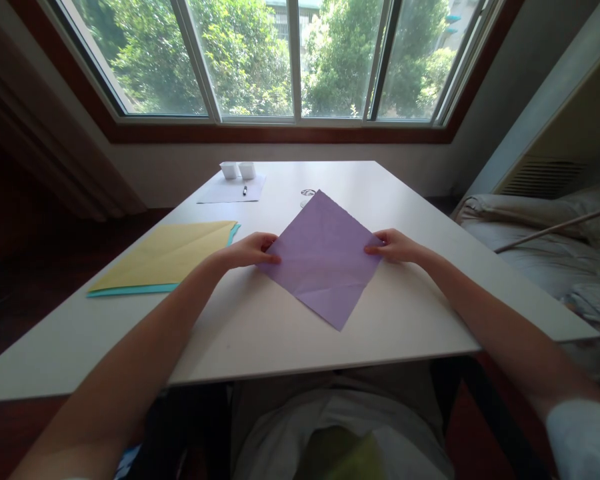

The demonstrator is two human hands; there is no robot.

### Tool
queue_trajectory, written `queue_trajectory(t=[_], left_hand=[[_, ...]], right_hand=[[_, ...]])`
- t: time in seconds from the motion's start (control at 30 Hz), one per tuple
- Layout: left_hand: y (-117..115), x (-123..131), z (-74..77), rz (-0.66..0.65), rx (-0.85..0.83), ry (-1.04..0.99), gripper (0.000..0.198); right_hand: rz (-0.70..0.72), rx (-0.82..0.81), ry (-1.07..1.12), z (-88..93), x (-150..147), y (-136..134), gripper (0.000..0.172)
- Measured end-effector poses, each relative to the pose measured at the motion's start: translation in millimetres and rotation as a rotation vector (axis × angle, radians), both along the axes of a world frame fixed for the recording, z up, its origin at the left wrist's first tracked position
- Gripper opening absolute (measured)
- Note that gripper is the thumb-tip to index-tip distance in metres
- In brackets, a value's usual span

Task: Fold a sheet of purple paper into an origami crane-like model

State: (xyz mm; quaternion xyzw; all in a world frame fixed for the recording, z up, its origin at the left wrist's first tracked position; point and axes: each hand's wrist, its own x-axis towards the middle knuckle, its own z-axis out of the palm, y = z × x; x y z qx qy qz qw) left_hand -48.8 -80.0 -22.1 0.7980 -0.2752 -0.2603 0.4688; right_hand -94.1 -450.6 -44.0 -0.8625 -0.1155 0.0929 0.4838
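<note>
A purple square sheet of paper lies on the white table, turned like a diamond with faint creases across it. My left hand pinches its left corner, fingers closed on the paper. My right hand pinches the right corner in the same way. Both forearms reach in from the near edge of the table.
A stack of yellow paper over a teal sheet lies at the left of the table. At the far side sit two small white cups, a white sheet with a pen, and a small clear object. A bed with bedding is at the right.
</note>
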Motion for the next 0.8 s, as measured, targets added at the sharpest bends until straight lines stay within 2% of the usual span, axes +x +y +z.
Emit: queue_trajectory(t=[0.1,0.2,0.33,0.47,0.5,0.57,0.67,0.8], left_hand=[[0.9,4.1,-2.8,0.042,0.039,-0.088,0.029],[1.1,5.5,-5.0,0.105,0.031,-0.137,0.027],[1.4,5.2,-6.4,0.195,-0.105,-0.007,0.044],[1.6,6.0,-6.4,0.315,-0.316,0.118,0.069],[1.5,6.5,-6.5,0.332,-0.368,0.125,0.069],[0.9,7.5,-6.7,0.363,-0.436,0.131,0.056],[-0.2,7.6,-6.5,0.369,-0.427,0.134,0.037],[-1.5,4.2,-4.3,0.284,-0.333,0.109,0.044]], right_hand=[[0.016,0.006,-0.017,-1.0,-0.2,0.7,0.035],[-0.008,-0.02,-0.046,0.5,-0.7,1.8,0.032],[-0.108,0.036,-0.054,5.4,-2.6,1.2,0.036],[-0.179,0.211,-0.055,6.9,-2.8,-2.1,0.058],[-0.18,0.262,-0.047,6.2,-2.0,-2.8,0.057],[-0.181,0.365,-0.026,4.1,0.2,-3.8,0.045],[-0.182,0.465,0.011,1.2,3.0,-4.1,0.031],[-0.166,0.476,0.059,3.1,1.5,-3.7,0.033]])
